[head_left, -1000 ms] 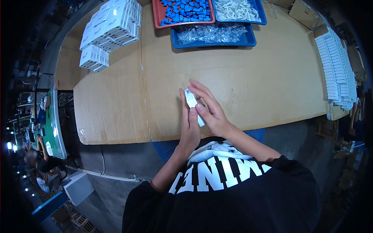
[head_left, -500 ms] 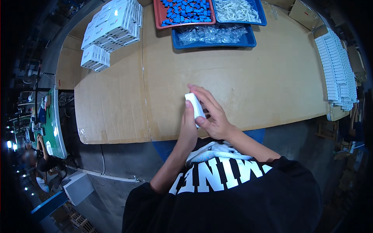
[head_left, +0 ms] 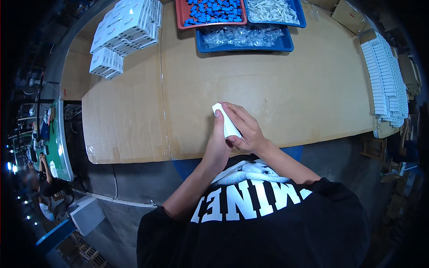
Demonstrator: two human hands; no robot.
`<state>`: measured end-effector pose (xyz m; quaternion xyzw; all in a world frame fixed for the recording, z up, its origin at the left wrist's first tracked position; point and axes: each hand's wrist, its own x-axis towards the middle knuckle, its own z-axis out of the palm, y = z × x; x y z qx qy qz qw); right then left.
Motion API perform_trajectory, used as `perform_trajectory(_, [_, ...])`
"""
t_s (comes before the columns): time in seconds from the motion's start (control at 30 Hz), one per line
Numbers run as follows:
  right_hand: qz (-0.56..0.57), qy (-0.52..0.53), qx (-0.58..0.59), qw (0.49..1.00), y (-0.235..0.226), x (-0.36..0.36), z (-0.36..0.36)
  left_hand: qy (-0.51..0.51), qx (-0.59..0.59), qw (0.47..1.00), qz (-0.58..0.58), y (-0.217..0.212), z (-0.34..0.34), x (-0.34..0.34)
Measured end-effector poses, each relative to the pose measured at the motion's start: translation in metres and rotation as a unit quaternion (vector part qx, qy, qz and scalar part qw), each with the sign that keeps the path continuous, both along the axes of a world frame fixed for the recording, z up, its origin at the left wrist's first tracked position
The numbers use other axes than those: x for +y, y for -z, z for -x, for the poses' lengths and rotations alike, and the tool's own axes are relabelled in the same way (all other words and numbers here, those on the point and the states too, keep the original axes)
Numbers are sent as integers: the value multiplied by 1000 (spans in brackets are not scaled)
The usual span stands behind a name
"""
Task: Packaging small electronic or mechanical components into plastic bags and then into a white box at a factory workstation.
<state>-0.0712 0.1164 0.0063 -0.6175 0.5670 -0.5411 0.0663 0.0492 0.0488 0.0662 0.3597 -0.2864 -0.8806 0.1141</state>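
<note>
A small white box (head_left: 225, 119) is gripped between both hands just above the near edge of the cardboard-covered table (head_left: 290, 94). My left hand (head_left: 218, 142) presses against its left side, thumb tip near the box's top corner. My right hand (head_left: 245, 130) wraps over its right side, fingers laid across the top. The box's lower end is hidden between the palms.
Stacks of white boxes (head_left: 127, 24) sit at the far left. A red tray of blue parts (head_left: 210, 10), a blue tray of white parts (head_left: 273, 10) and a blue tray of clear bags (head_left: 243, 36) line the far edge. Flat white boxes in a row (head_left: 384, 80) run along the right.
The white box has been turned upright between the hands, and both hands have drawn slightly closer to the table's near edge.
</note>
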Motion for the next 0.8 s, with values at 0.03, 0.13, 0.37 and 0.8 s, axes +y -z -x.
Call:
perform_trajectory(0.03, [3, 5, -10, 1000, 3, -1, -3, -1, -10, 1000, -2, 1, -1, -2])
perform_trajectory(0.13, [2, 2, -15, 1000, 11, -2, -9, -27, -4, 1000, -15, 11, -8, 1])
perform_trajectory(0.37, [-10, -2, -18, 1000, 24, 0, -16, -34, -17, 999, -31, 23, -11, -1])
perform_trajectory(0.8, [-2, 44, -11, 999, 23, 7, -14, -38, -30, 999, -23, 26, 2, 10])
